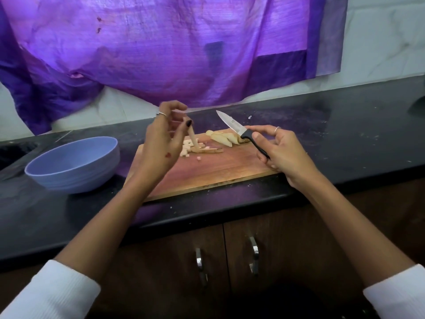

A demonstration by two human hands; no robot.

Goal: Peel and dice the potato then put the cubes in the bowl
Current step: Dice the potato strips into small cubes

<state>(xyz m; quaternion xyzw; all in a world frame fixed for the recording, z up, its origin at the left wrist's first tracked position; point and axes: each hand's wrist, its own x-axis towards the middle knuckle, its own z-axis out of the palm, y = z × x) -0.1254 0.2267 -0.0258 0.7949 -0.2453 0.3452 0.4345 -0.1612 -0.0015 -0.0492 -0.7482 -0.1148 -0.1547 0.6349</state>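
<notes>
Potato, peeled and part cut, on wooden cutting board (207, 171) at frame centre: slices (224, 139) stacked at board's far edge, small cubes (187, 150) and strips (210, 150) left of them. My left hand (164, 139) raised over cubes, pinching one potato stick (192, 138) that hangs tilted. My right hand (279, 149) grips knife (239, 130) by black handle, blade pointing up-left, clear of board. Blue bowl (73, 166) sits left of board on black counter (345, 139). Purple cloth (161, 47) hangs behind.

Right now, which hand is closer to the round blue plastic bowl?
Left. The left hand is just right of the round blue plastic bowl, lifting a potato strip. The right hand, gripping the knife, is beyond the board.
</notes>
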